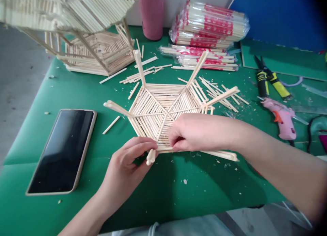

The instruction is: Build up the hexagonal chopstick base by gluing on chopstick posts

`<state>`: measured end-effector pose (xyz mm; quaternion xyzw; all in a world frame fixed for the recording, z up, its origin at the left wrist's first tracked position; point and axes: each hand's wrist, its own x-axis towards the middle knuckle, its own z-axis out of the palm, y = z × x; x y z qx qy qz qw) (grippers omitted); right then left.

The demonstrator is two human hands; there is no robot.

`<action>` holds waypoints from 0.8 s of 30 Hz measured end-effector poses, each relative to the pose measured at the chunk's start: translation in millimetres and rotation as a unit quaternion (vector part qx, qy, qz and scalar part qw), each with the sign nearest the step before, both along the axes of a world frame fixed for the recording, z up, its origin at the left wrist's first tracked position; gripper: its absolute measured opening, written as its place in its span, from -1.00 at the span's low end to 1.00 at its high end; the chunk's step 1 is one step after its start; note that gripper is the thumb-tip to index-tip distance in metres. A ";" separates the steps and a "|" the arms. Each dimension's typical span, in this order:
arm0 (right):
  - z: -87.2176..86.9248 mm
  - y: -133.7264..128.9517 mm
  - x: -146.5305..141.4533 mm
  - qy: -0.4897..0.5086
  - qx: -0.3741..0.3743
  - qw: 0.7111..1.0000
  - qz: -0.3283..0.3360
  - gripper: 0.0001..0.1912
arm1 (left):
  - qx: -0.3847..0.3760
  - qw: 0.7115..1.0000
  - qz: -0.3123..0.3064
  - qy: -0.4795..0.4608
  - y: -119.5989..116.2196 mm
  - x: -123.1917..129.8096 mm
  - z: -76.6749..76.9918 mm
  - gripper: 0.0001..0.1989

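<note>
A hexagonal base (153, 116) made of wooden sticks lies on the green table, with rows of sticks between its spokes. Stick posts such as the back one (140, 68) rise from its corners. My left hand (133, 161) is closed around the front corner, its fingers and thumb gripping the front post (151, 156). Over the front right part of the base, my right hand (190, 132) is curled with its fingertips down at the front edge. Whatever its fingers pinch is hidden by the hand.
Left of the base lies a phone (62, 151). A roofed stick model (87, 52) and a pink bottle (152, 14) stand behind. Packs of wrapped chopsticks (209, 25), loose cut sticks (219, 94), cutters (270, 77) and a pink glue gun (281, 116) lie back and right.
</note>
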<state>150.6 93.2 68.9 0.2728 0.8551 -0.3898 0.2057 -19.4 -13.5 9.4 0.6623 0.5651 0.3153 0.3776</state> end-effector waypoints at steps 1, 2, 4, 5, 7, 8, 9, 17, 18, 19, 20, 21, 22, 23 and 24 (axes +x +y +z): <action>-1.7 0.4 1.1 0.013 -0.010 1.000 -0.001 -0.85 | 0.000 1.000 0.001 -0.003 -0.1 0.2 -0.1 -0.91; -3.3 0.8 2.2 0.020 -0.020 1.000 -0.003 -0.85 | 0.000 1.000 0.004 -0.005 -0.2 0.5 -0.1 -0.91; -6.7 1.3 4.5 0.022 -0.040 0.999 -0.005 -0.83 | 0.004 1.000 0.009 -0.010 -0.3 1.2 -0.1 -0.90; -8.2 1.5 5.6 0.024 -0.049 0.998 -0.006 -0.82 | 0.005 1.000 0.010 -0.013 -0.3 1.5 -0.1 -0.89; -10.8 1.5 7.6 0.028 -0.067 0.997 -0.008 -0.80 | 0.002 1.000 0.009 -0.020 -0.2 2.1 0.0 -0.89; -11.7 1.4 8.4 0.028 -0.076 0.997 -0.012 -0.80 | 0.000 1.000 0.008 -0.025 -0.1 2.2 0.1 -0.88; -12.1 1.2 9.0 0.028 -0.085 0.996 -0.017 -0.80 | 0.000 1.000 0.009 -0.029 -0.1 2.3 0.2 -0.88; -13.6 -0.9 8.2 0.015 -0.120 0.990 -0.067 -0.82 | 0.017 0.999 -0.006 -0.034 1.1 1.4 1.8 -0.86; -14.5 -0.8 7.6 0.015 -0.121 0.990 -0.069 -0.81 | 0.018 0.999 -0.009 -0.035 1.3 1.3 1.9 -0.86; -15.0 -0.6 7.1 0.017 -0.120 0.990 -0.069 -0.81 | 0.019 0.999 -0.013 -0.037 1.4 1.2 1.9 -0.86; -14.9 -0.4 7.0 0.021 -0.122 0.990 -0.069 -0.81 | 0.018 0.999 -0.017 -0.039 1.5 1.2 1.7 -0.86; -13.7 -0.3 7.6 0.026 -0.123 0.989 -0.072 -0.80 | 0.018 0.999 -0.019 -0.040 1.6 1.2 1.6 -0.86; -11.3 -0.6 9.1 0.033 -0.123 0.989 -0.081 -0.80 | 0.019 0.999 -0.020 -0.038 1.7 1.3 1.4 -0.85; -7.7 -1.6 12.1 0.046 -0.116 0.987 -0.100 -0.79 | 0.021 0.999 -0.021 -0.036 1.7 1.5 1.3 -0.85; -3.1 -3.5 16.6 0.066 -0.103 0.984 -0.133 -0.78 | 0.024 0.999 -0.021 -0.033 1.8 1.7 1.3 -0.85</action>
